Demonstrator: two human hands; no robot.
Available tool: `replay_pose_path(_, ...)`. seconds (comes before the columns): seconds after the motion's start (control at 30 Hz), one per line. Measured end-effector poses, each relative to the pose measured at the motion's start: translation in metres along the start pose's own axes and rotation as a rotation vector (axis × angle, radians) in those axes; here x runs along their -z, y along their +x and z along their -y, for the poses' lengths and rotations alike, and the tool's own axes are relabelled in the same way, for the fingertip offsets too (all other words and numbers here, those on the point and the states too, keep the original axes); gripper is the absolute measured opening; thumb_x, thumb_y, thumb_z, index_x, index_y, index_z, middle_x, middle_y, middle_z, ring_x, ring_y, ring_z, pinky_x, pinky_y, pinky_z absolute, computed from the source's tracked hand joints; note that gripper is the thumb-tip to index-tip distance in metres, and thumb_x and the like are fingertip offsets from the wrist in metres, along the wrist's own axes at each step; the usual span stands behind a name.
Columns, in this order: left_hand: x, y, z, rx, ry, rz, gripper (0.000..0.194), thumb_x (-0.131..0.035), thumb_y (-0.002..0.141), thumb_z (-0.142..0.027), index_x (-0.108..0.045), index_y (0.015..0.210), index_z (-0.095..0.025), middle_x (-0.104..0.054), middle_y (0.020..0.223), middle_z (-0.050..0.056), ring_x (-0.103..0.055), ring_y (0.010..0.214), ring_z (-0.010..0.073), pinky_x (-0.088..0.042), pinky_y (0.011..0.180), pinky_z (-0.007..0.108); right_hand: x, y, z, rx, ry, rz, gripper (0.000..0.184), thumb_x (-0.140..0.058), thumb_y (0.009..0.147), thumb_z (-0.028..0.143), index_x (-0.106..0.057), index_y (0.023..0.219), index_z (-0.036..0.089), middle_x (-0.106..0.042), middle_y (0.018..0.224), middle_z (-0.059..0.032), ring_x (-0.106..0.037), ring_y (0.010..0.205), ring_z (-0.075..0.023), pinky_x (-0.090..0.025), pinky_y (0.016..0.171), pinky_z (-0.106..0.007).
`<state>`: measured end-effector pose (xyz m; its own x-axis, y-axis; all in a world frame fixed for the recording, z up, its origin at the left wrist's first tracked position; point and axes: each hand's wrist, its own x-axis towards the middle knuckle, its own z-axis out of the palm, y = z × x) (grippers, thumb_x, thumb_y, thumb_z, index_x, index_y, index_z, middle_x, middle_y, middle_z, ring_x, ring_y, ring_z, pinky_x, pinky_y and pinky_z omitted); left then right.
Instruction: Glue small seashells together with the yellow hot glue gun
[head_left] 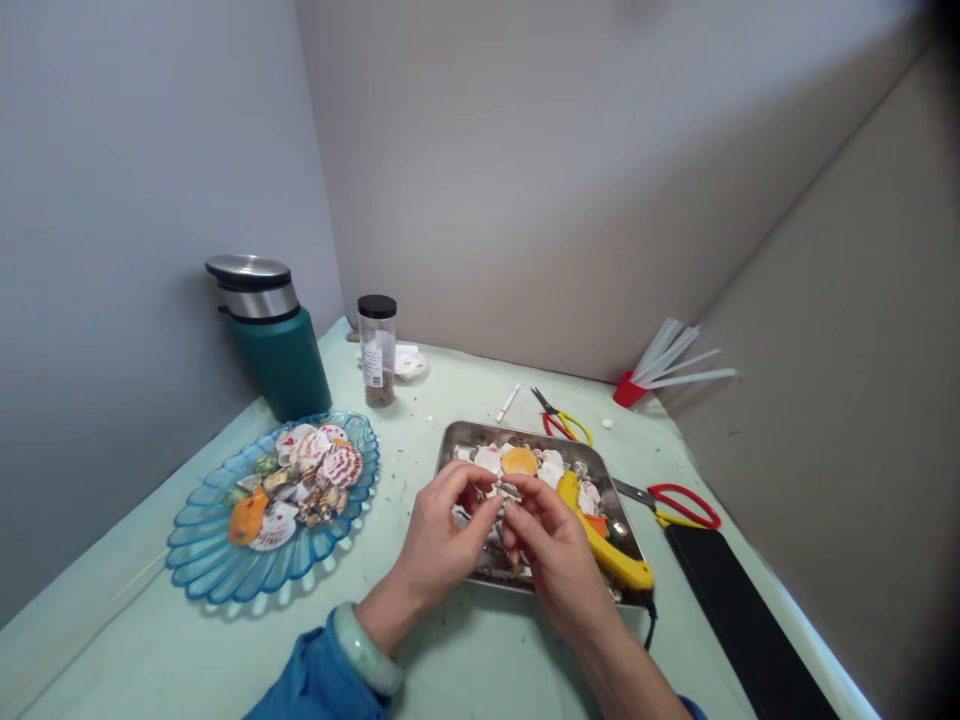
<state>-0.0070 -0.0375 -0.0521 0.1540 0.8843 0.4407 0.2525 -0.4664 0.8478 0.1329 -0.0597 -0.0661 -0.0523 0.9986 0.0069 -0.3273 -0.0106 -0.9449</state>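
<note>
Both hands meet over the near part of a metal tray of shells. Between the fingertips of my left hand and my right hand is a small whitish shell piece. Its exact shape is partly covered by the fingers. Both hands are closed in a pinch on it. Inside the tray lie white shells and an orange shell, just beyond the fingertips. A yellow glue gun rests across the tray's right side, close to my right hand, its black cord hanging over the near corner.
At left, a blue scalloped plate holds a pile of shells. Behind stand a green bottle and a black-lidded jar. Scissors, small snips, a red cup of glue sticks and a black slab lie right.
</note>
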Motion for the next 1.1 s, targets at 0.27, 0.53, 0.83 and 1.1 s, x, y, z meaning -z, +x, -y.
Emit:
replay_pose_path(0.27, -0.0001, 0.0008, 0.0017, 0.045, -0.04, 0.017, 0.01, -0.057, 0.081, -0.015, -0.061, 0.09, -0.016, -0.06, 0.089, 0.004, -0.055, 0.07, 0.0127, -0.045, 0.065, 0.025, -0.0018, 0.0003, -0.0003, 0.018, -0.059, -0.017, 0.028, -0.067, 0.081, 0.03, -0.063, 0.109, 0.024, -0.052, 0.075, 0.003, -0.047, 0.055, -0.007, -0.039, 0.047, -0.017)
replay_pose_path(0.53, 0.0008, 0.0017, 0.0003, 0.045, -0.04, 0.055, 0.01, -0.057, 0.081, -0.015, -0.065, 0.088, -0.016, -0.064, 0.087, 0.004, -0.058, 0.071, 0.0136, -0.046, 0.065, 0.024, -0.005, -0.0024, 0.002, 0.006, -0.119, -0.063, 0.034, -0.069, 0.078, 0.035, -0.065, 0.11, 0.024, -0.055, 0.077, 0.0011, -0.048, 0.056, -0.0092, -0.04, 0.048, -0.02)
replay_pose_path(0.83, -0.0019, 0.0008, 0.0048, 0.211, -0.119, -0.001, 0.01, -0.059, 0.083, -0.023, -0.064, 0.087, -0.015, -0.069, 0.078, 0.004, -0.061, 0.069, 0.0149, -0.047, 0.062, 0.023, -0.0086, -0.0048, 0.0012, 0.091, -0.152, -0.127, 0.028, -0.068, 0.08, 0.035, -0.057, 0.102, 0.023, -0.055, 0.078, 0.0021, -0.047, 0.056, -0.009, -0.039, 0.049, -0.02)
replay_pose_path(1.1, -0.003, -0.0006, 0.0063, 0.214, -0.161, 0.003, 0.015, -0.06, 0.082, -0.021, -0.063, 0.096, -0.016, -0.069, 0.078, 0.003, -0.062, 0.068, 0.014, -0.047, 0.06, 0.022, -0.0065, -0.0032, -0.0023, 0.076, -0.164, -0.14, 0.022, -0.067, 0.081, 0.039, -0.056, 0.089, 0.021, -0.052, 0.066, 0.0045, -0.048, 0.053, -0.0096, -0.037, 0.047, -0.02)
